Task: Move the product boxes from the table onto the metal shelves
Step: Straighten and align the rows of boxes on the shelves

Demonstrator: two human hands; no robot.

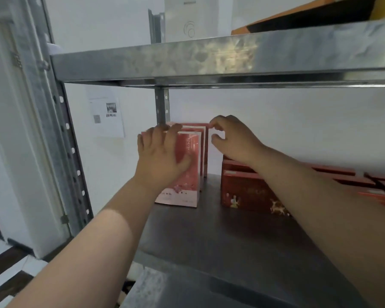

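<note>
Several tall pink-red product boxes (187,187) stand upright in a row at the back left of the dark metal shelf (220,241). My left hand (162,156) lies flat against the front box's face, its fingers stretched over the top edges. My right hand (233,141) is at the rearmost box (206,150), fingertips pinching its upper right corner. To the right, low dark red boxes (242,192) with deer and figure prints lie on the same shelf, partly hidden by my right forearm.
A metal shelf beam (209,61) runs overhead, with an orange and black box (309,16) on top. The perforated upright post (73,156) stands at left, another post (162,107) behind. More flat red boxes (365,185) lie far right. A paper notice (108,116) hangs on the wall.
</note>
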